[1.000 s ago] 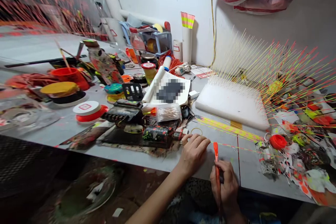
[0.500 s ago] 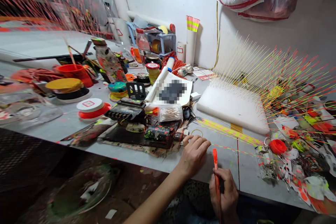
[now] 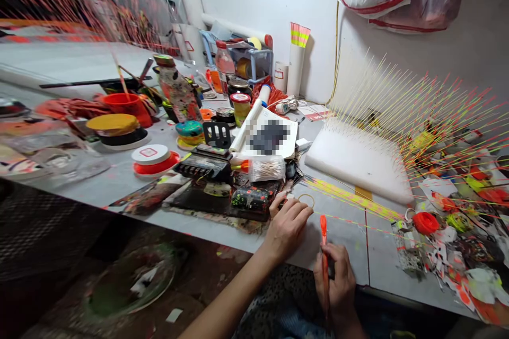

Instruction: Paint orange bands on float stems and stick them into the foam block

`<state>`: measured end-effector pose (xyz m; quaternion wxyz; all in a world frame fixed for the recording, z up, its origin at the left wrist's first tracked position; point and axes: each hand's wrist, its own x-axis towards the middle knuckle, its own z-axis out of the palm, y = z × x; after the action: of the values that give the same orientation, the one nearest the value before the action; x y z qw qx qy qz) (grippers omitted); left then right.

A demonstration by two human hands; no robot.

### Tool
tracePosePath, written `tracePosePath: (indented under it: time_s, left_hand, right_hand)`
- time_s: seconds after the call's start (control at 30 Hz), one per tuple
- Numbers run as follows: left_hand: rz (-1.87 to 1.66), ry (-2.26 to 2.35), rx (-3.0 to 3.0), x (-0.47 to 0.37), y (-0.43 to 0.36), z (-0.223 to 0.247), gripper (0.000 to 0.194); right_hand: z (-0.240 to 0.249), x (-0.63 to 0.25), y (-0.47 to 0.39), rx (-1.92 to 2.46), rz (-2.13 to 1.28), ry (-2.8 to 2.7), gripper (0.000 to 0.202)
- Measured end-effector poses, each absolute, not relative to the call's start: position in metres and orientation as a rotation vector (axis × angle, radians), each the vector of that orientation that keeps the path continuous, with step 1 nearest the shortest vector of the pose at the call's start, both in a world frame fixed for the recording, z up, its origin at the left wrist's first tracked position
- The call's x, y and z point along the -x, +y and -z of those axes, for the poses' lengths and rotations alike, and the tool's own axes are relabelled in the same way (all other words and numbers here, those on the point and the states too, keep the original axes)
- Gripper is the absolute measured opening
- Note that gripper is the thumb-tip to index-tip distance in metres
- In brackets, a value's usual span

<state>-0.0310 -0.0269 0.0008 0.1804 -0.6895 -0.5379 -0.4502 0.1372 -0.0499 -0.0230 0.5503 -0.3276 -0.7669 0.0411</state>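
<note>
My left hand (image 3: 287, 225) is closed, its fingers curled at the right end of a paint-spotted black motor-like cylinder (image 3: 251, 198). From its fingertips a thin red-and-yellow striped stick (image 3: 350, 219) runs right across the table; the exact pinch is hidden by the fingers. In my right hand (image 3: 337, 275), closed near the table's front edge, is a paintbrush (image 3: 324, 249), upright with its orange-coated tip on top. The tip sits just below the stick; whether they touch I cannot tell.
A white foam block (image 3: 358, 161) bristles with thin coloured sticks. Several yellow-striped sticks (image 3: 353, 198) lie before it. Paint-stained scraps and an orange paint pot (image 3: 425, 223) crowd the right. Left are lidded tubs (image 3: 151, 154), a spattered bottle (image 3: 177, 90) and a cotton swab bag (image 3: 267, 169).
The view has swung slightly left. Against the table, my left hand has shifted left, closer to the black cylinder, and my right hand with the paintbrush has also moved left and slightly away from me.
</note>
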Motion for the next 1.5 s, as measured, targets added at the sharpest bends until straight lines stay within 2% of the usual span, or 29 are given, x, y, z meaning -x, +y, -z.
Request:
tracePosePath:
  time_s: [0.4,1.23,1.5]
  left_hand:
    - [1.291,-1.556,1.934,0.028,-0.027,0.000,0.021]
    - [1.246,-1.526,1.897,0.045,-0.032,0.008,0.025]
    - [1.260,-1.547,1.928,0.044,-0.033,0.008,0.025]
  right_hand:
    - [0.030,-0.136,-0.046,0.837,-0.080,-1.833,0.011]
    - [0.021,-0.115,-0.054,0.749,-0.144,-1.852,0.020]
    - [0.025,-0.113,-0.049,0.776,-0.115,-1.865,0.015]
